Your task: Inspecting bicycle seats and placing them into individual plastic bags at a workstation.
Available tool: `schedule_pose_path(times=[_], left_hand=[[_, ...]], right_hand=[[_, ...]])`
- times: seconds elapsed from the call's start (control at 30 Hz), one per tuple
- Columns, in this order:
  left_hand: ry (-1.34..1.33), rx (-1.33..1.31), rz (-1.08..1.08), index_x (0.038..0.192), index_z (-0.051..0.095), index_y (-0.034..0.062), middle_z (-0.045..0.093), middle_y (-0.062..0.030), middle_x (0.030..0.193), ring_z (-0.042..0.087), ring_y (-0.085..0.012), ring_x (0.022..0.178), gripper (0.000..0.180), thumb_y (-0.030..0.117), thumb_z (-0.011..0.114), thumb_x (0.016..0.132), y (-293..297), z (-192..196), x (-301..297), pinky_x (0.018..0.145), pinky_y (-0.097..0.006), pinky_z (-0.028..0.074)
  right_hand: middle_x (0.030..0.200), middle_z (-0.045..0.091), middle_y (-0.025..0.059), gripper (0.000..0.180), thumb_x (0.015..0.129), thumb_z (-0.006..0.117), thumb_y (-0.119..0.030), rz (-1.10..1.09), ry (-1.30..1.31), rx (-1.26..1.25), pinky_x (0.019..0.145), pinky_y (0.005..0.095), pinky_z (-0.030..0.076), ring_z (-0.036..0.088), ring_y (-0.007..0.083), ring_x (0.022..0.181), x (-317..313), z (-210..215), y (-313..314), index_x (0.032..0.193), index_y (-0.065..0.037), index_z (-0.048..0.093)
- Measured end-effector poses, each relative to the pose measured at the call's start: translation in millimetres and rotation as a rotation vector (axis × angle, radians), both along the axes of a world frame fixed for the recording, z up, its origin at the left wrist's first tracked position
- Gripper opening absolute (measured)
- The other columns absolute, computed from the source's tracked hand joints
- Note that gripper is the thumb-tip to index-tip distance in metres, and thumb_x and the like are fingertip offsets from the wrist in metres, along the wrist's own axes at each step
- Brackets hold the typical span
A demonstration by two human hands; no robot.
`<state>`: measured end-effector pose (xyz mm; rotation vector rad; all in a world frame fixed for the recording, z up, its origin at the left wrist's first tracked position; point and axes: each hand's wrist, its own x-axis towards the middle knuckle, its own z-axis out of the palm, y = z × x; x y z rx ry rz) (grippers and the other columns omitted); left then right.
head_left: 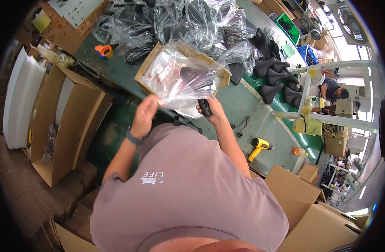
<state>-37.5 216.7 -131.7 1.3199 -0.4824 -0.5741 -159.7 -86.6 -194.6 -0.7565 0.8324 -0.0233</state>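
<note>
My right hand (214, 110) grips the narrow end of a black bicycle saddle (205, 107). A transparent plastic bag (182, 90) stretches over the saddle's wider part. At the bag's near left edge my left hand (146, 112) is closed, pinching the plastic between thumb and fingers. Both hands are just in front of my body, at the table's near edge. Right beyond them stands an open cardboard box (143, 75) with more thin plastic bags inside. Part of the box is hidden behind the stretched bag.
Bagged black saddles (175, 25) pile up at the back of the green table (238, 101); bare saddles (274, 73) lie to their right. A yellow heat gun (259, 148) and an orange tape roll (104, 51) rest on it. Cardboard boxes (60, 122) flank me. One person (333, 90) sits far right.
</note>
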Motion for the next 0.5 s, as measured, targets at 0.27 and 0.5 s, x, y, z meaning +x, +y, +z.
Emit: schedule_pose_path(times=[0.27, 0.5], left_hand=[[0.363, -0.162, -0.060, 0.160, 0.055, 0.0079, 0.068, -0.0039, 0.130, 0.067, -0.0149, 0.119, 0.056, 0.009, 0.072, 0.107, -103, 40, -15, 0.104, -0.039, 0.057], [0.590, -0.271, -0.175, 0.139, 0.072, 0.0062, 0.080, -0.0090, 0.126, 0.079, -0.0197, 0.106, 0.040, 0.031, 0.074, 0.108, -180, 88, 193, 0.082, -0.038, 0.067]], right_hand=[[0.157, 0.064, 0.0227, 0.058, 0.113, 0.061, -0.008, 0.191, -0.424, -1.343, 0.116, 0.0408, 0.052, 0.069, 0.0324, 0.134, 3, 71, 47, 0.169, 0.001, 0.047], [0.149, 0.071, 0.0238, 0.041, 0.107, 0.069, -0.006, 0.289, -0.175, -1.344, 0.117, 0.0440, 0.052, 0.070, 0.0360, 0.136, -50, 121, 41, 0.147, -0.001, 0.069]])
